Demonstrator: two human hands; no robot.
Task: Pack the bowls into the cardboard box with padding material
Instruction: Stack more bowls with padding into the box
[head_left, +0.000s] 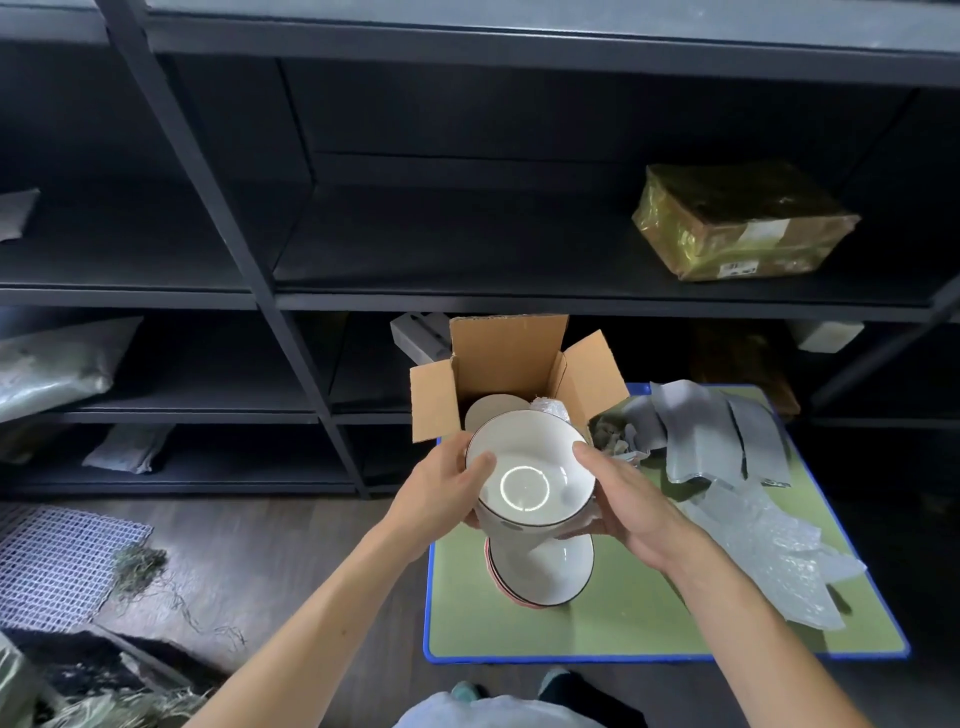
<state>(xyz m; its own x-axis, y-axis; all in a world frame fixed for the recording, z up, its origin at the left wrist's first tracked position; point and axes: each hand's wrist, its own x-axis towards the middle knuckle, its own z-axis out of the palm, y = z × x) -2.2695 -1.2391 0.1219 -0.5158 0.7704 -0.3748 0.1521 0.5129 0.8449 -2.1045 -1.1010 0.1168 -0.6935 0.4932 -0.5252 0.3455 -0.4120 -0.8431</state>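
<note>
Head view, near to far: left hand (447, 488) and right hand (631, 506) grip a white dark-rimmed bowl (527, 480), thumbs over the rim. Beneath it, partly hidden, stacked bowls (545, 574) sit on a green mat (519, 636). Bubble wrap (769, 551) lies along its right edge. An open cardboard box (509, 358) stands at the far left corner, its contents mostly hidden.

Dark metal shelving (291, 322) fills the wall before me; a gold-wrapped parcel (743, 221) rests on its right shelf. Below me, dark wood-grain floor (291, 530), a blue-edged green mat (649, 623), white mesh (57, 561) at left.
</note>
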